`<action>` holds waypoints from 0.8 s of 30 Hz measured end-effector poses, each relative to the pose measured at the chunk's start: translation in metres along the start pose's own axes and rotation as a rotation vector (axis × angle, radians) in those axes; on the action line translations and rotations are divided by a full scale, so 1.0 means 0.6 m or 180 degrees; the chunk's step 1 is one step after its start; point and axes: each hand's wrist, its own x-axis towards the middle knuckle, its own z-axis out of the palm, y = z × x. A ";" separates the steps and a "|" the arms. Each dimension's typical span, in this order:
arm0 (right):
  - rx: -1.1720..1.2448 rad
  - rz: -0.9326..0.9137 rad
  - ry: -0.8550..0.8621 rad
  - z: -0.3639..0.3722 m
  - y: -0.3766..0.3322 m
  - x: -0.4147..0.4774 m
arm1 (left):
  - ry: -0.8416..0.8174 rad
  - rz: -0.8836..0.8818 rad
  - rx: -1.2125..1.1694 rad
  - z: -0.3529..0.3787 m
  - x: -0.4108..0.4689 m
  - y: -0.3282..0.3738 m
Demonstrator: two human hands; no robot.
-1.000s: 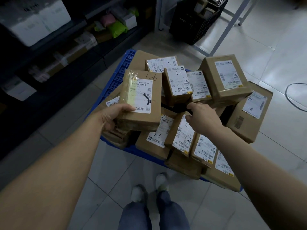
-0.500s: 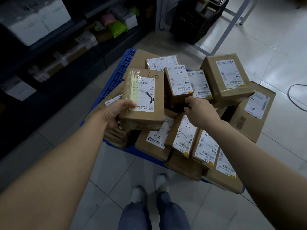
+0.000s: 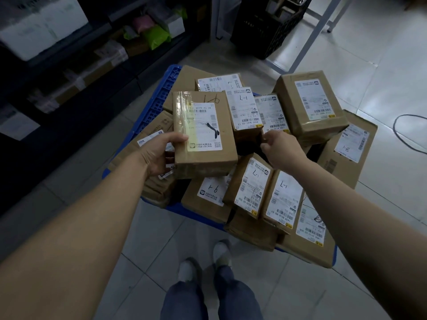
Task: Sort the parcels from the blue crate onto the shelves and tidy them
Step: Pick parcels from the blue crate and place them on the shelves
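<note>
A blue crate (image 3: 159, 105) on the floor is heaped with several brown cardboard parcels bearing white labels. My left hand (image 3: 159, 153) grips a brown parcel (image 3: 203, 135) by its left side and holds it above the pile; its label has a black scribble and "9-1" is written on the cardboard. My right hand (image 3: 277, 146) reaches into the middle of the heap with curled fingers at the lower corner of a small labelled parcel (image 3: 245, 112) marked "L-1". Whether it grips that parcel is hidden by the back of the hand.
Dark shelves (image 3: 69, 72) at the left hold white boxes, a green bag (image 3: 157, 36) and brown parcels. A black crate (image 3: 270, 24) stands under a white metal frame (image 3: 316, 31) behind the pile. A cable loops on the tiled floor at the right (image 3: 402, 135). My feet are below the crate.
My right hand has moved up from the lower parcels toward the small parcel in the middle. The left hand has raised its parcel slightly.
</note>
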 end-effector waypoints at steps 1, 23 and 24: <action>0.0059 0.0034 0.0036 -0.001 0.003 0.005 | 0.0023 -0.0009 -0.0015 0.003 0.002 0.002; 0.1866 0.0784 -0.0532 -0.003 -0.025 0.106 | -0.0013 0.0414 -0.0548 0.005 0.001 0.000; 0.1864 0.0820 -0.0523 0.000 -0.029 0.111 | -0.0058 0.0456 -0.0562 0.003 0.000 -0.001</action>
